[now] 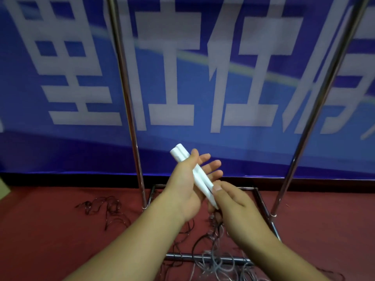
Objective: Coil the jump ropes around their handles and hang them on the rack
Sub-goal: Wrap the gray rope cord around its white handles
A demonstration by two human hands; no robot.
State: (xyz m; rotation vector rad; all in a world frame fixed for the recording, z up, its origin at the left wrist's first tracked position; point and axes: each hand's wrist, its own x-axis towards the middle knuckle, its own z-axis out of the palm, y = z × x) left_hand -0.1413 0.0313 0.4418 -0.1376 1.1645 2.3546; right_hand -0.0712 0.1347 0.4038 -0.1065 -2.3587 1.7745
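Two white jump-rope handles (183, 157) lie side by side across my left hand (182, 189), its thumb over them and its fingers stretched out behind. My right hand (233, 201) pinches the handles' tapered lower ends between thumb and fingers. A thin grey rope (215, 258) hangs down from below the hands and lies in loose tangles on the floor. The metal rack (129, 110) stands in front of me with two upright poles and a rectangular base frame.
More dark rope (107, 207) lies tangled on the red carpet left of the rack's base. The base bar (182, 256) crosses the floor near my forearms. A blue banner (60, 149) with large white characters hangs behind the rack.
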